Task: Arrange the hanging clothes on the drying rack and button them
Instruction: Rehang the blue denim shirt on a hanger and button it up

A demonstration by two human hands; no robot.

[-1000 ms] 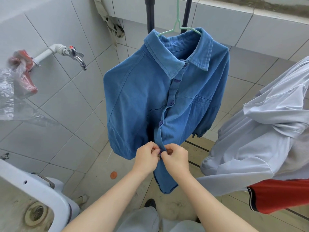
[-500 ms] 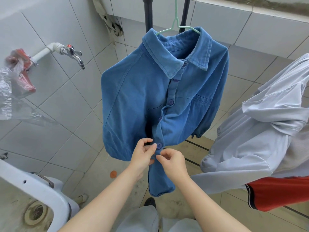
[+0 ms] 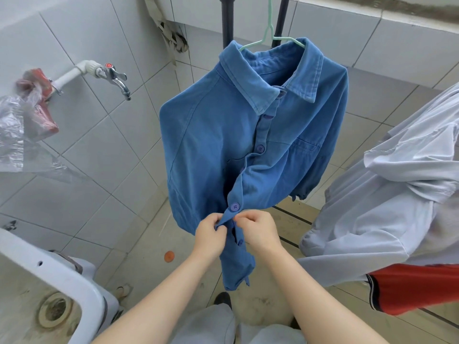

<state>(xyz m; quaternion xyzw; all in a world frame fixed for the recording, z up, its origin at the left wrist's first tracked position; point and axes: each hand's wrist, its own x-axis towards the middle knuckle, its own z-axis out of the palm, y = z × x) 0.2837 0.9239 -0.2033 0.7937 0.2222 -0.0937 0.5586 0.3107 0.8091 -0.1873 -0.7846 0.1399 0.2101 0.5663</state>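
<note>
I see the blue shirt [image 3: 213, 135] hanging on a pale green hanger [image 3: 269, 37] from the dark rack poles [image 3: 227, 19], its placket fastened down to a purple button [image 3: 235, 207]. Just below that button my left hand [image 3: 211, 235] pinches the left placket edge, fingers closed on the cloth, and my right hand [image 3: 259, 229] pinches the facing edge, thumb and forefinger tight. Right of the shirt hangs a white garment [image 3: 387, 199]; left of it a tap [image 3: 113, 78] juts from the tiled wall [image 3: 104, 150].
</note>
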